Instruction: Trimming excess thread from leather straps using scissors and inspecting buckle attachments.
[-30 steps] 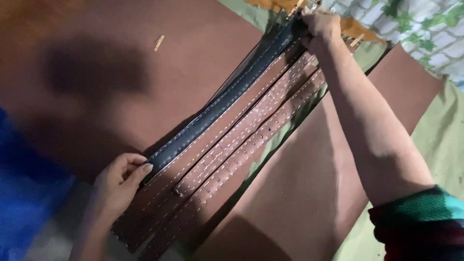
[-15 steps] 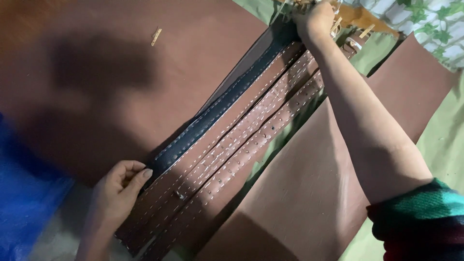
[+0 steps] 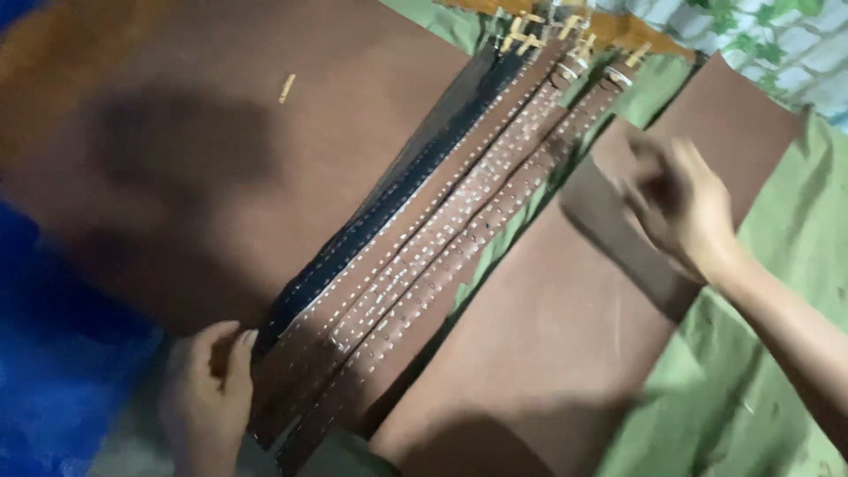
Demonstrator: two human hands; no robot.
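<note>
Several stitched leather belts (image 3: 415,256) lie side by side in a diagonal row, one dark blue-black, the others brown, with metal buckles (image 3: 565,40) at the far end. My left hand (image 3: 208,397) rests on the near tips of the belts, fingers curled over their edge. My right hand (image 3: 676,208) is blurred, hovering with fingers apart and nothing in it above a brown leather sheet (image 3: 565,336) to the right of the belts.
A large brown leather sheet (image 3: 221,150) lies under and left of the belts, with a small tan scrap (image 3: 287,87) on it. Green cloth (image 3: 760,389) covers the right side. Blue fabric (image 3: 53,371) lies at the lower left.
My right hand has let go of the buckle end and pulled back toward me, to the right of the belts. My left hand has slid slightly lower along the belt tips.
</note>
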